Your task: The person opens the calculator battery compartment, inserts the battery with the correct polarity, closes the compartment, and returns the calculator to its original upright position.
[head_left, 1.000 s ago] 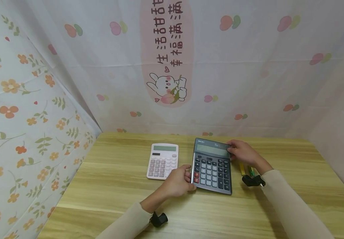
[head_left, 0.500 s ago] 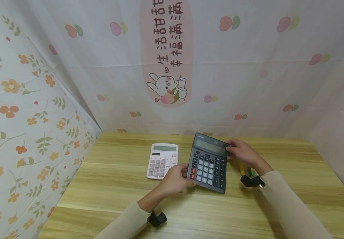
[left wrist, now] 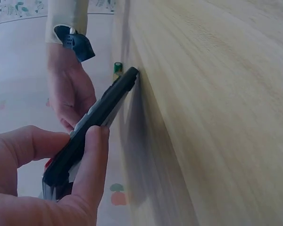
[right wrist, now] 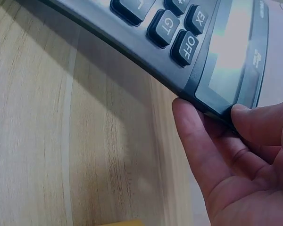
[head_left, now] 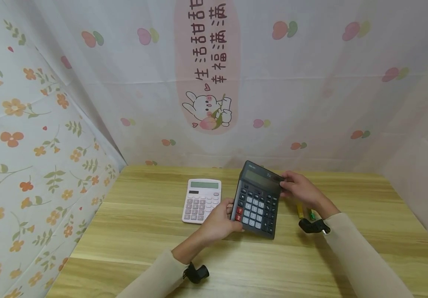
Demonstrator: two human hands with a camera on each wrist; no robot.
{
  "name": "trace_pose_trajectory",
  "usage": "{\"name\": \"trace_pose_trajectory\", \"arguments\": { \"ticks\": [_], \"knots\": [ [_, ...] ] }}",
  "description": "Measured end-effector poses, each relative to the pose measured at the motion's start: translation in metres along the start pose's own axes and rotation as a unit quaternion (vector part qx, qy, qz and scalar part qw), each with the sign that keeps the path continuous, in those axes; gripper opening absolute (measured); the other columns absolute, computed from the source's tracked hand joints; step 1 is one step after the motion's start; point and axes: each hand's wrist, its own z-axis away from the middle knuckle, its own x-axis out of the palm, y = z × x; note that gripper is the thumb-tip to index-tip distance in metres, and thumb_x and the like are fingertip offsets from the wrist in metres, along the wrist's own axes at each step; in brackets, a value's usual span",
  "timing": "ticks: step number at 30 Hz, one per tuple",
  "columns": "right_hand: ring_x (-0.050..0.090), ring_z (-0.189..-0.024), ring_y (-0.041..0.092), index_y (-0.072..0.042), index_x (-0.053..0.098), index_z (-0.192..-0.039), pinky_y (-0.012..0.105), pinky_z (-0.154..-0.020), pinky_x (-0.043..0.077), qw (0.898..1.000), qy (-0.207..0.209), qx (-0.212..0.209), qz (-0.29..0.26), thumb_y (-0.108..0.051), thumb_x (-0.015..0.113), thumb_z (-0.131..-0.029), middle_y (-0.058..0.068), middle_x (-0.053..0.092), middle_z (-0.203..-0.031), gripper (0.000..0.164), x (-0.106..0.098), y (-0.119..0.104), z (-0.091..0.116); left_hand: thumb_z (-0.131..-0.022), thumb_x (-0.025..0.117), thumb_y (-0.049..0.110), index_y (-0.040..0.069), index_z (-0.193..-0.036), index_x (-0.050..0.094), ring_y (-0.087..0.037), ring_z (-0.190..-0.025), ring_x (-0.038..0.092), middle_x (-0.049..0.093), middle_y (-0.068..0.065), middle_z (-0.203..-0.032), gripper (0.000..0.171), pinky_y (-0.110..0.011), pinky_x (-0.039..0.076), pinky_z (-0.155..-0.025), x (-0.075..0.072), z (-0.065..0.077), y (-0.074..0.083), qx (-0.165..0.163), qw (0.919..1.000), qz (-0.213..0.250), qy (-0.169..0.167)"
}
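Note:
A dark grey calculator [head_left: 254, 203] with pale number keys and two red keys is held tilted, its left side raised off the table. My left hand [head_left: 218, 220] pinches its left edge between thumb and fingers; the left wrist view shows the calculator [left wrist: 92, 125] edge-on in that grip. At the upper right corner, my right hand [head_left: 298, 188] grips beside the screen, thumb on the front and fingers behind, as the right wrist view shows at the calculator's corner [right wrist: 198, 92]. A smaller white calculator [head_left: 202, 201] lies flat just left, partly covered by my left hand.
Something yellow [head_left: 300, 211] and something green [head_left: 312, 215] lie on the wooden table [head_left: 135, 231] under my right wrist, mostly hidden. A printed curtain [head_left: 143, 82] hangs along the back edge, a floral one [head_left: 31, 165] at the left.
The dark calculator has tilted further, its left side rising and its face turning to the right. It has shifted slightly left. Both hands keep hold; the white calculator has not moved.

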Motion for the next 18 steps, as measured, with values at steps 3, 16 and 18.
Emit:
{"name": "trace_pose_trajectory", "arguments": {
  "ticks": [3,16,18],
  "knots": [
    [0.071,-0.102,0.033,0.014,0.053,-0.139,0.037,-0.089,0.062,1.0,0.004,-0.006,-0.009,-0.002,0.048,-0.115,0.025,0.064,-0.122,0.029,0.0,0.001,0.0,-0.085,0.071,-0.017,-0.008,-0.155,0.041,-0.032,-0.107,0.075,0.072,-0.023,-0.128,0.077,-0.04,0.065,-0.083,0.0,0.001,0.003,0.001,0.9998,0.02,-0.004],
    [0.072,-0.094,0.032,0.007,0.058,-0.142,0.036,-0.086,0.064,0.999,0.021,-0.028,0.022,-0.005,0.057,-0.115,0.023,0.071,-0.11,0.03,0.001,-0.001,0.0,-0.087,0.065,-0.016,-0.003,-0.158,0.042,-0.037,-0.111,0.075,0.065,-0.026,-0.134,0.076,-0.049,0.065,-0.085,-0.012,0.003,0.013,0.013,0.9992,0.035,-0.012],
    [0.071,-0.087,0.029,0.005,0.059,-0.141,0.035,-0.081,0.063,0.998,0.021,-0.032,0.043,-0.007,0.059,-0.114,0.019,0.072,-0.101,0.029,0.001,-0.001,0.001,-0.088,0.065,-0.016,-0.002,-0.157,0.043,-0.037,-0.111,0.074,0.065,-0.026,-0.133,0.074,-0.049,0.065,-0.085,-0.013,0.003,0.014,0.014,0.9993,0.03,-0.014]
  ]
}}
